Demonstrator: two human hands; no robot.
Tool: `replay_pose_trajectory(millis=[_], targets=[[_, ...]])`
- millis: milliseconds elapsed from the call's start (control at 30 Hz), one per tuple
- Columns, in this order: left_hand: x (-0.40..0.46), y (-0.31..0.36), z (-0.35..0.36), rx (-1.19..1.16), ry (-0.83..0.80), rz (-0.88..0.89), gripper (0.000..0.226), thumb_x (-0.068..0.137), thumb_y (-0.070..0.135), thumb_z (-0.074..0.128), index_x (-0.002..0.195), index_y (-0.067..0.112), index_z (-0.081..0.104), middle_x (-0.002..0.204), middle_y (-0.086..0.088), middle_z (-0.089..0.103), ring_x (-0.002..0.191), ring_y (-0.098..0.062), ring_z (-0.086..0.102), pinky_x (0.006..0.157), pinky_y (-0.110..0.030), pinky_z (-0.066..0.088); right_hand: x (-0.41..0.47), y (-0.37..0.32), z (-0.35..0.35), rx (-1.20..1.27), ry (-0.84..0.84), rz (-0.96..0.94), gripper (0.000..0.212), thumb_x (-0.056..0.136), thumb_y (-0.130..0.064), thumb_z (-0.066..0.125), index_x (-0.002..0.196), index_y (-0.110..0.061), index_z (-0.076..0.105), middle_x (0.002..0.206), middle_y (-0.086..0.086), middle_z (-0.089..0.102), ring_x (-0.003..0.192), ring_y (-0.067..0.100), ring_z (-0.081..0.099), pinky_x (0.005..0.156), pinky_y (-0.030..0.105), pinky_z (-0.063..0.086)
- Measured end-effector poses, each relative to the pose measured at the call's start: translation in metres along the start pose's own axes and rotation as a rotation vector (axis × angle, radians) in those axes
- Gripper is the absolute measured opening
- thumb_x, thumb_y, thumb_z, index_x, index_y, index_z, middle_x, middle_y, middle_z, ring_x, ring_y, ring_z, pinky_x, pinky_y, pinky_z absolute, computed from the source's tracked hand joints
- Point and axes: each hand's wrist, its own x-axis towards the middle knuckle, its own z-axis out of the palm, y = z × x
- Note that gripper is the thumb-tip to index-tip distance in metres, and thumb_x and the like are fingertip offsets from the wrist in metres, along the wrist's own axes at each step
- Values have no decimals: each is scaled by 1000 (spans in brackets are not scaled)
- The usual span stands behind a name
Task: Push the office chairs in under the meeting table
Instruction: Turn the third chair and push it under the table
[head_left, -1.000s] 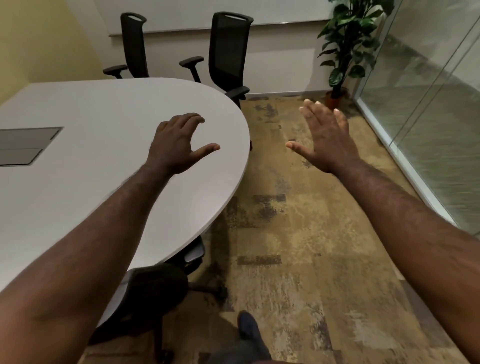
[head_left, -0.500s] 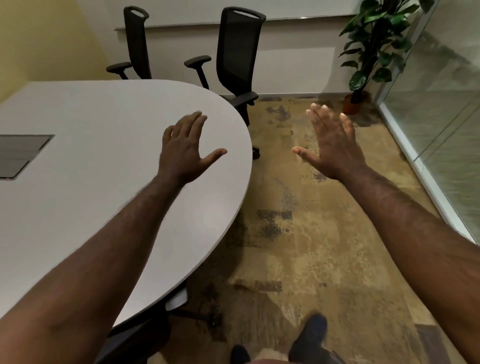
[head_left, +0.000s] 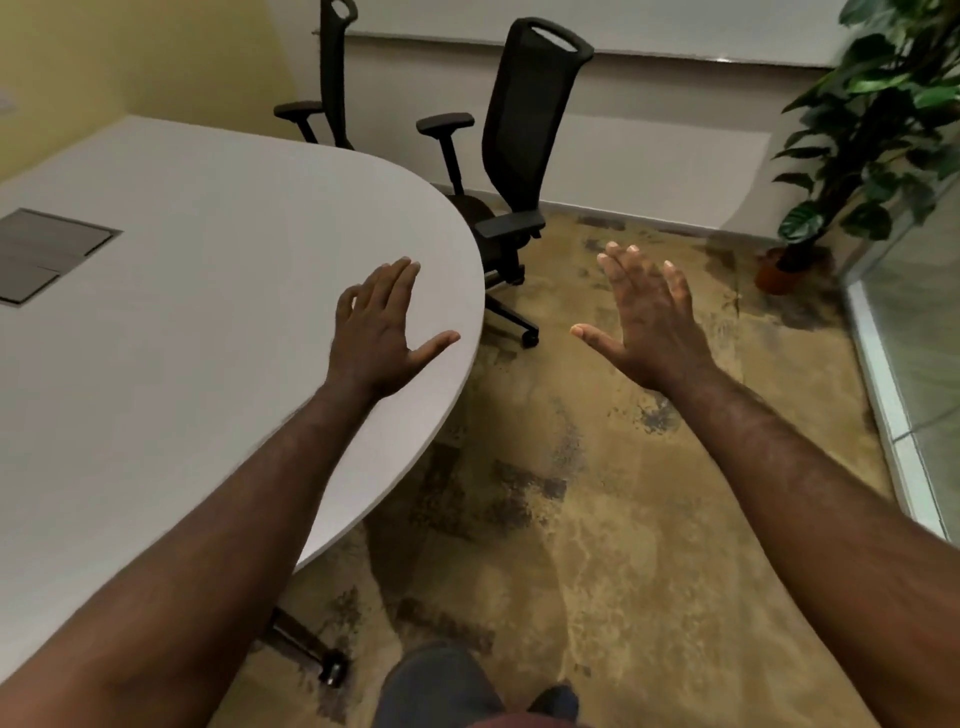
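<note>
A white oval meeting table (head_left: 197, 322) fills the left half of the view. A black mesh-backed office chair (head_left: 524, 135) stands at the table's far rounded end, its seat partly under the edge and its back angled away. A second black chair (head_left: 332, 78) stands farther back by the wall, mostly hidden behind the table. My left hand (head_left: 379, 332) hovers open over the table's right edge. My right hand (head_left: 649, 322) is open with fingers spread above the floor, short of the near chair. Only a caster and leg (head_left: 317, 649) of a chair beneath the table show near me.
A potted plant (head_left: 878, 119) stands in the far right corner beside a glass wall (head_left: 924, 364). A grey cable hatch (head_left: 41, 254) is set in the tabletop. Patterned tan carpet (head_left: 597, 519) runs between table and glass. My leg and shoe (head_left: 441, 686) show at the bottom.
I have moved forward along the table; the near chair has grown larger and closer. The chair beside me slid out of sight under the table. Both hands stayed open, the left uncurling.
</note>
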Motion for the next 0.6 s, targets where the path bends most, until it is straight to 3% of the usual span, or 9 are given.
replay_pose_trajectory(millis=[600], targets=[[180, 58, 124, -31, -96, -179, 101, 78, 85, 31, 154, 19, 21, 161, -6, 26, 148, -28, 23, 118, -53, 20, 166, 165, 70, 33, -51, -99, 85, 91, -65, 40, 154, -13, 17, 162, 8, 16, 149, 25, 10, 118, 52, 7]])
